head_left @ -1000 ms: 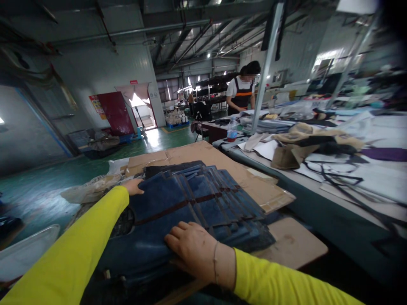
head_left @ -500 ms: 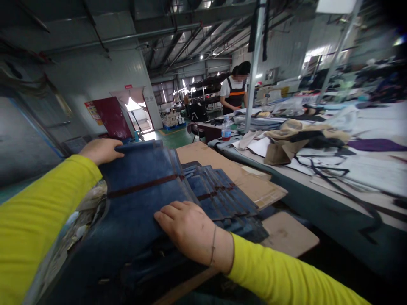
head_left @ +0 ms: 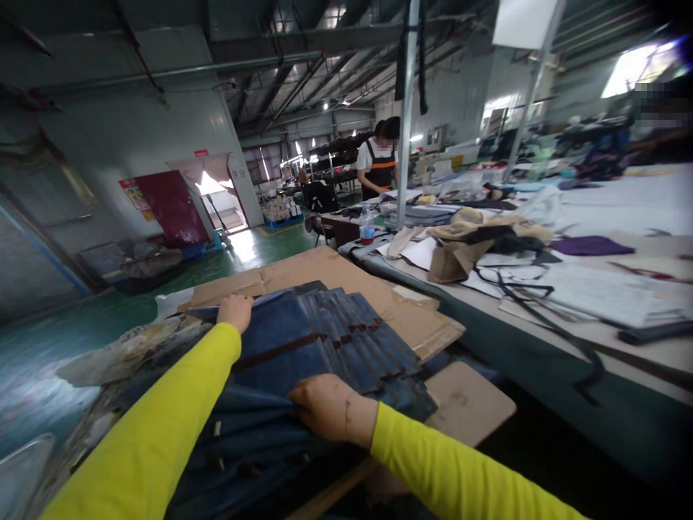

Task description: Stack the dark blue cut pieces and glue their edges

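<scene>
A fanned stack of dark blue fabric pieces (head_left: 330,336) with a brown stripe lies on brown cardboard (head_left: 303,273) in front of me. My left hand (head_left: 234,312) grips the far edge of the top blue piece. My right hand (head_left: 331,408) holds the near edge of the same stack, fingers curled under the cloth. Both arms wear yellow sleeves. More dark fabric hangs below the stack toward me.
A long cutting table (head_left: 568,318) with tan and white cloth, black straps and a water bottle (head_left: 367,224) runs along the right. A person in an apron (head_left: 377,165) stands at the far end. A metal post (head_left: 403,123) rises from the table. Green floor lies left.
The top blue piece, lifted up half a second ago, is back down on the stack. My left hand came down with it and my right hand curled under the near edge.
</scene>
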`<act>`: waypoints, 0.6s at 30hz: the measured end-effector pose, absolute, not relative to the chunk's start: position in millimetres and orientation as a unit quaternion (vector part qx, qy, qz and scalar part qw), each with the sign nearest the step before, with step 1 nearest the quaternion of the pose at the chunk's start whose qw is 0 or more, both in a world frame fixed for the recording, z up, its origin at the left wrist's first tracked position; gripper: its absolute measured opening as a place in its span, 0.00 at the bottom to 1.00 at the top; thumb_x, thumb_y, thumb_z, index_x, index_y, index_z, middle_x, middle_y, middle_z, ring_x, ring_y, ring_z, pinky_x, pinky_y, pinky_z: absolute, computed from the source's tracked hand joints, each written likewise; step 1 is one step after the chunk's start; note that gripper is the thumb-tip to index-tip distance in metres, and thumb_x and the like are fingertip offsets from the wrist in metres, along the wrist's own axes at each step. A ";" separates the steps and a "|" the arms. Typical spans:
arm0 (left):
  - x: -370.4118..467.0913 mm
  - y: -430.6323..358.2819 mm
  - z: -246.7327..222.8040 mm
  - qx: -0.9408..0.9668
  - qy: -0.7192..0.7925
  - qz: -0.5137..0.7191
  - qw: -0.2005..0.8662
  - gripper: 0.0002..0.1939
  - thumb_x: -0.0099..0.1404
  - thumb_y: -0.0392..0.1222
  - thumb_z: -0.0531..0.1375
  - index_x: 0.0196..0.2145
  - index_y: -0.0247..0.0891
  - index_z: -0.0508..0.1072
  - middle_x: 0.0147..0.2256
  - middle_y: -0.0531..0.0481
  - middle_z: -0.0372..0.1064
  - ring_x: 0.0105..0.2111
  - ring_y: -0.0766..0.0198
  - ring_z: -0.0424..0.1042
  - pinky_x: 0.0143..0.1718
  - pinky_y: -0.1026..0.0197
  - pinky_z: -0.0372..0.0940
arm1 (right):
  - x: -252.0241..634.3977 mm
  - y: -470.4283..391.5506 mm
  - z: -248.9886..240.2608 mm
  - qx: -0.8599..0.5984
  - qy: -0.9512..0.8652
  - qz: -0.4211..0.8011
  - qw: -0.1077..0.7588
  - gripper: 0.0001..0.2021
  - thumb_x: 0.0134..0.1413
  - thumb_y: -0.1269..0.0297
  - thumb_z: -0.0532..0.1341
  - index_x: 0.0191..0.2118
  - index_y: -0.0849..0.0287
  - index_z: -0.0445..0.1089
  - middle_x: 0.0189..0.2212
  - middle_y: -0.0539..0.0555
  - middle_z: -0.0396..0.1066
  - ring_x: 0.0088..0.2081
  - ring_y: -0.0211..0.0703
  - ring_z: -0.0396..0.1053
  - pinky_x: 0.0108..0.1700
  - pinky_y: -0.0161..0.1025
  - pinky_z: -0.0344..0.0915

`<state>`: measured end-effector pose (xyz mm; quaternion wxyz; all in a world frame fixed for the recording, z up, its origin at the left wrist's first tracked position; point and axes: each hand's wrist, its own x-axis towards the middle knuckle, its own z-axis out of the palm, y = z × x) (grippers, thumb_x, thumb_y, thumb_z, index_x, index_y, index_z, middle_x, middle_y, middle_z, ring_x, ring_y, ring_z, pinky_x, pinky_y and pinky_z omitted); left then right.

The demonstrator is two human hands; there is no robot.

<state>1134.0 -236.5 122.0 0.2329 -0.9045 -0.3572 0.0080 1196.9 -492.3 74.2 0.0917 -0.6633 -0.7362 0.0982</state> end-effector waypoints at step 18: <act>1165.9 -271.3 96.4 -0.939 -0.325 -0.018 0.115 0.27 0.64 0.45 0.47 0.59 0.37 0.54 0.59 0.36 0.50 0.57 0.45 0.53 0.51 0.45 0.55 | 1201.2 -482.8 70.2 -0.671 -0.724 0.130 0.088 0.12 0.59 0.61 0.54 0.41 0.60 0.72 0.37 0.57 0.74 0.40 0.48 0.72 0.39 0.39 0.66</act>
